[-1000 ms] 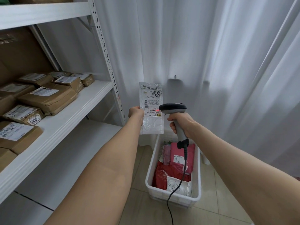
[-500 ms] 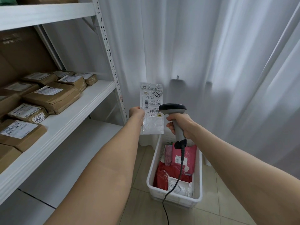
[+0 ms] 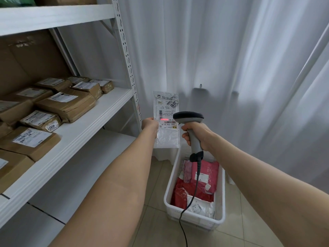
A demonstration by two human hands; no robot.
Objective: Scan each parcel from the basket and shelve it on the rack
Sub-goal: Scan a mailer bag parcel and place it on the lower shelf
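Observation:
My left hand (image 3: pixel 149 124) grips the left edge of a flat white plastic parcel (image 3: pixel 166 135) and holds it upright in front of the curtain. A red scan line glows on its shipping label. My right hand (image 3: pixel 196 134) grips the grey handle of a barcode scanner (image 3: pixel 189 118), whose dark head points at the label from the right. The scanner's black cable hangs down over the white basket (image 3: pixel 220 207) on the floor, which holds pink, red and white bagged parcels. The white rack (image 3: pixel 74 129) stands at the left.
Several brown cardboard parcels (image 3: pixel 65 104) with white labels lie on the rack's middle shelf, with bare board along its front edge. A lower shelf (image 3: pixel 74 175) lies beneath. A white curtain (image 3: pixel 231 68) hangs behind. Beige floor tiles surround the basket.
The red scan line was lit a second ago, off half a second ago, and is lit again on the label. Parcel and scanner have barely moved.

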